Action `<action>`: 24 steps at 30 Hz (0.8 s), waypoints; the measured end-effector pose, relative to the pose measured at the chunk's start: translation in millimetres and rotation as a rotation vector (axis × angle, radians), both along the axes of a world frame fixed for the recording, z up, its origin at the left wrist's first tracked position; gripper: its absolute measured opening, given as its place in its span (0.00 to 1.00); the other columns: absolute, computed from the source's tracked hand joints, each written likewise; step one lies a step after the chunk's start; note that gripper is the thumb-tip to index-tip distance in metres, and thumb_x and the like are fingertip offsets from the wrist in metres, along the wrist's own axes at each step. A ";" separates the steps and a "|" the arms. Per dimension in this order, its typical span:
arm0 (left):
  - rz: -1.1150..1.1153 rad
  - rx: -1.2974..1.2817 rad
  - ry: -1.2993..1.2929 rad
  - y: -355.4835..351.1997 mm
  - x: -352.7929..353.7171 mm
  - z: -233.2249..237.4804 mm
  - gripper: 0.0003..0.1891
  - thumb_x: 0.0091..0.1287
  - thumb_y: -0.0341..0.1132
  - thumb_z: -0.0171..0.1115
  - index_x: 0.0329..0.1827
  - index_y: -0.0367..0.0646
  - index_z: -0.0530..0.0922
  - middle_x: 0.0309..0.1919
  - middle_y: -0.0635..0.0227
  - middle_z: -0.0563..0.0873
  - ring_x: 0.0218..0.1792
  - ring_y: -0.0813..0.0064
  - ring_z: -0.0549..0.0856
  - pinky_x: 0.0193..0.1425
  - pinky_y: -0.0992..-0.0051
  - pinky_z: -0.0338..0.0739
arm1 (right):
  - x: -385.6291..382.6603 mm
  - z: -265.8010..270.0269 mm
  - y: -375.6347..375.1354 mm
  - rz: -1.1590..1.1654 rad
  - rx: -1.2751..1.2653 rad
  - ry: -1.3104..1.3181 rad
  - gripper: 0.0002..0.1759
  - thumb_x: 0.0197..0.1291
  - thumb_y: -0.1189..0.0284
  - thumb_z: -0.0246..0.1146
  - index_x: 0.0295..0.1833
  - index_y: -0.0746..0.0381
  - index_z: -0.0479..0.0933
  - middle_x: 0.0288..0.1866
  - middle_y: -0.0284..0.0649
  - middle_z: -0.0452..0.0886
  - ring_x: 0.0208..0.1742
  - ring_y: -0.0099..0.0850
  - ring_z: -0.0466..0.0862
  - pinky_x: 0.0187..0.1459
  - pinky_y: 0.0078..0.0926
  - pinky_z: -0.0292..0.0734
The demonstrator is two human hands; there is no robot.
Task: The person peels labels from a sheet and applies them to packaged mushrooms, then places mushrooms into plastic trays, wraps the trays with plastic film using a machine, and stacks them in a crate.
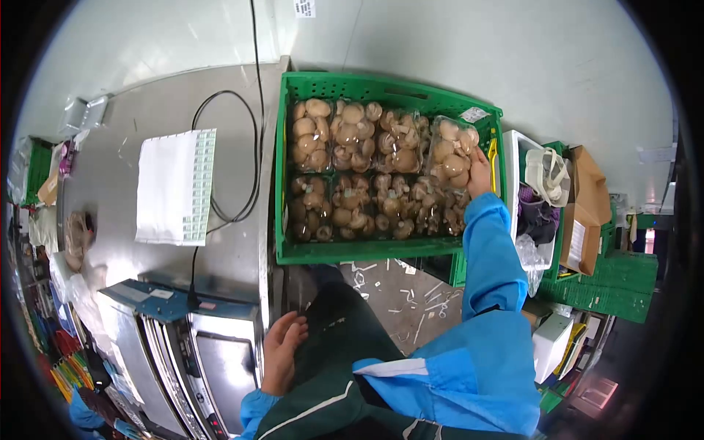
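A green plastic crate (367, 252) holds several clear-wrapped packs of brown mushrooms, set in two rows. At the right end of the far row, my right hand (479, 174) grips the right side of a wrapped mushroom pack (449, 152), which sits tilted and higher than its neighbours. Part of the fingers is hidden behind that pack. My left hand (284, 346) hangs near my thigh, beside the steel wrapping machine (224, 367). Its fingers are loosely bent and nothing is in them.
Left of the crate, a steel table (103, 183) carries a sheet of labels (174, 187) and a looped black cable (258, 147). To the right stand a white bin (511, 158) with a bag and an open cardboard box (587, 209). Scraps litter the floor (392, 293).
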State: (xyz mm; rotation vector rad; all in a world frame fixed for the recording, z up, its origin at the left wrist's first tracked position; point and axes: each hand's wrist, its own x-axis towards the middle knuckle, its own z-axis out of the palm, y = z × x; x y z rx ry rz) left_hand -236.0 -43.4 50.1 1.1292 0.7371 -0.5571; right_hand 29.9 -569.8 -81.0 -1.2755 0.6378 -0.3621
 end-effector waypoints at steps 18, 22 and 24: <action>0.229 0.145 0.002 -12.5 -60.6 -6.2 0.21 0.70 0.38 0.58 0.62 0.37 0.72 0.52 0.62 0.81 0.51 0.75 0.80 0.56 0.74 0.76 | 80.0 -57.0 -6.5 0.251 -1.185 -0.119 0.20 0.66 0.69 0.54 0.59 0.67 0.73 0.54 0.51 0.79 0.51 0.42 0.81 0.52 0.33 0.79; 0.518 0.160 -0.027 -5.9 -127.8 -8.4 0.21 0.70 0.39 0.58 0.62 0.38 0.72 0.51 0.63 0.81 0.49 0.76 0.80 0.54 0.75 0.76 | 10.2 82.0 252.9 0.505 -0.663 -0.019 0.24 0.68 0.68 0.50 0.67 0.65 0.66 0.64 0.51 0.72 0.55 0.42 0.80 0.53 0.34 0.78; 0.622 0.186 -0.049 -9.6 -173.1 -5.9 0.21 0.70 0.40 0.59 0.62 0.38 0.72 0.50 0.64 0.81 0.50 0.77 0.80 0.55 0.76 0.75 | -24.6 106.8 342.6 0.714 -1.018 -0.356 0.25 0.68 0.67 0.52 0.67 0.68 0.65 0.62 0.51 0.73 0.53 0.41 0.81 0.50 0.32 0.79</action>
